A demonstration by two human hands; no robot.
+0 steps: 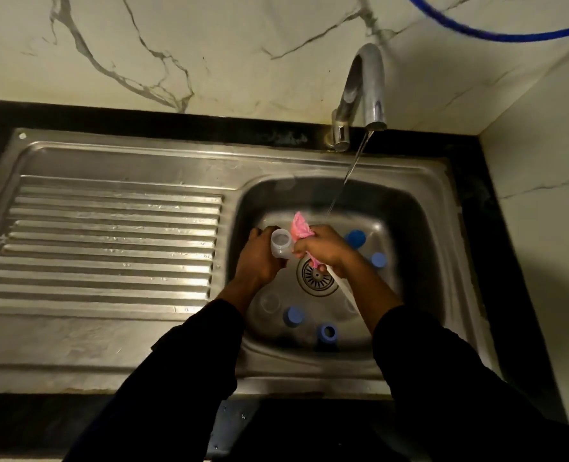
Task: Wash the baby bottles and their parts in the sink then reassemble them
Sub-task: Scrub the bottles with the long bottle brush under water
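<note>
Two black sleeves (pixel 183 378) reach out over the sink (pixel 419 228). Closest to me, on the sink floor, lie a blue ring (pixel 327 333) and, just beside it, a blue cap (pixel 293 316). A bit further in is the drain (pixel 316 278), below the hands. The left hand (pixel 259 258) grips a clear bottle (pixel 281 243), with its fingers curled round it. It holds the bottle above the sink floor, open mouth facing up. The right hand (pixel 323 248) is clenched round a pink cloth (pixel 301 228). The cloth touches the bottle's side and sticks up past the knuckles. A thin white stick (pixel 341 290) runs down under the right wrist; I cannot tell what it is. To the right of that hand, a big lid (pixel 356 238) and a small lid (pixel 378 260), both blue, sit on the sink floor. Water (pixel 353 168) falls in a thin stream from the tap (pixel 364 88) and comes down just behind the cloth. Off to the left is the ribbed board (pixel 109 245). Furthest back is the white wall (pixel 143 45) with grey veins, and a blue hose (pixel 492 33) hangs across its top corner.
</note>
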